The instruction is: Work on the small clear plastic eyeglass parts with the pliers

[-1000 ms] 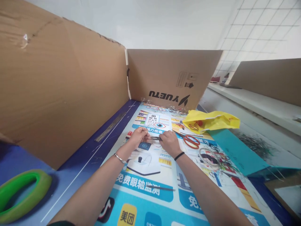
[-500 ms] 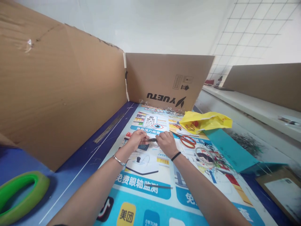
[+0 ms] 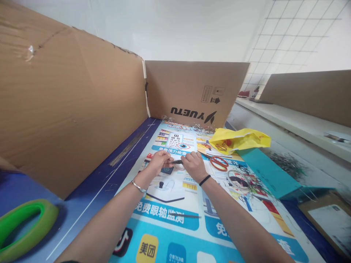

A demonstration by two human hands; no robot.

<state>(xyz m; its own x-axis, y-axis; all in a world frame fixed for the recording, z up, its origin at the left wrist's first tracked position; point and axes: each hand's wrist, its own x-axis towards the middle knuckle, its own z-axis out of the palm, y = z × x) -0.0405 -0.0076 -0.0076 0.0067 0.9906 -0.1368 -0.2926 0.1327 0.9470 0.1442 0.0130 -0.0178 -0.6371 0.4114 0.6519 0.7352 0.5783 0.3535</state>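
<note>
both hands (image 3: 178, 162) pinch a dark strip (image 3: 177, 161); box (image 3: 192, 91) reads "yuetu".

We get bright, even daylight here, strongest on the white wall (image 3: 175, 25), which looks washed out. Shadows under our arms are soft. Edges bend like a fisheye, and the far-right corner goes a bit blurry.

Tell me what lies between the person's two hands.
A short dark bundle spans the gap between the left hand and right hand, pinched at both ends; head view.
</note>
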